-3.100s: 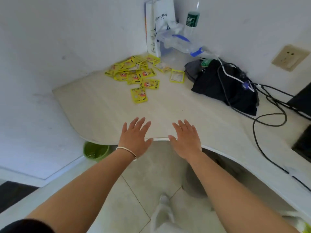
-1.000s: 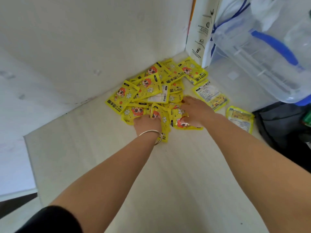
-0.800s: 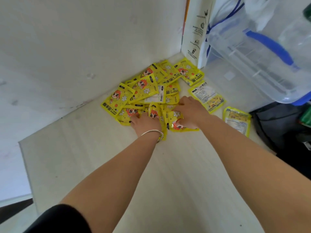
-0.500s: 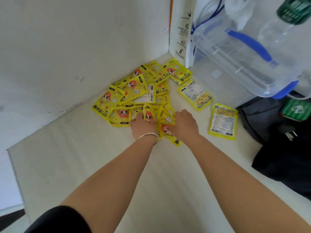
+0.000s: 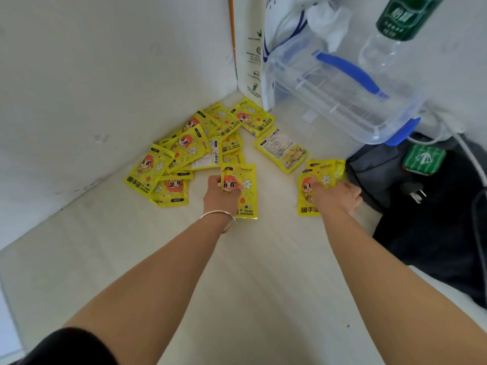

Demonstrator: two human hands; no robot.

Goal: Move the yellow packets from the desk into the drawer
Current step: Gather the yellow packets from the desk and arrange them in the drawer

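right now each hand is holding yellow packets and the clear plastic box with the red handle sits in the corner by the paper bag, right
Not quite: the handle is blue, not red. The head view shows the left hand and right hand each holding yellow packets, and the clear plastic box by the paper bag.

Taking the heap of yellow packets (image 5: pixel 200 151) as landmark: the wall (image 5: pixel 105 75) rises close behind and to its left, closing that side; at its far right end a white paper bag (image 5: pixel 251 54) and a clear plastic box (image 5: pixel 340 93) block the corner; well to its right lies a black bag (image 5: pixel 432 222); the near desk (image 5: pixel 237 285) below the heap is bare and open.
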